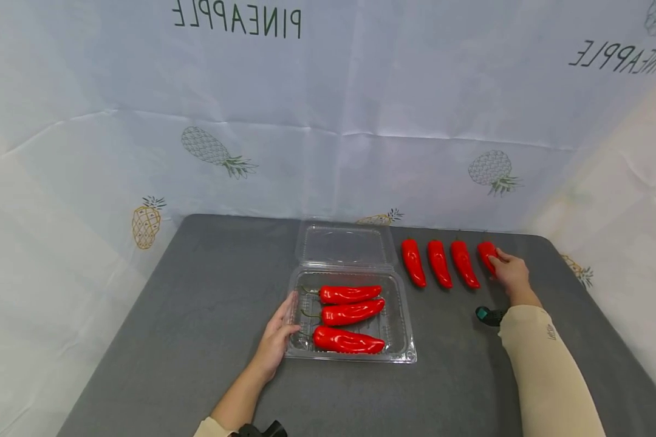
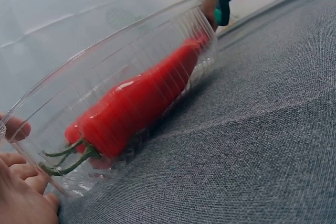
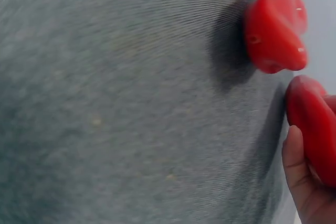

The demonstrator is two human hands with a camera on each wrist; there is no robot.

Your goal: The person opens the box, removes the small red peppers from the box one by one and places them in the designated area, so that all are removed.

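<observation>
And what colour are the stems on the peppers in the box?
Green stems, clearest in the left wrist view.

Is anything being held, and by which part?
The right hand grips the rightmost pepper by its body; the left hand holds the box by its left edge.

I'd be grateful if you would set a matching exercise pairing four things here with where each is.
1. left hand
2. right hand
3. flat clear plastic lid
4. three long glossy red peppers

A. inside the rectangular clear plastic tray
B. at the tray's far side
C. on the row's rightmost red pepper
D. at the tray's left side

Pairs: 1-D, 2-C, 3-B, 4-A.
</observation>
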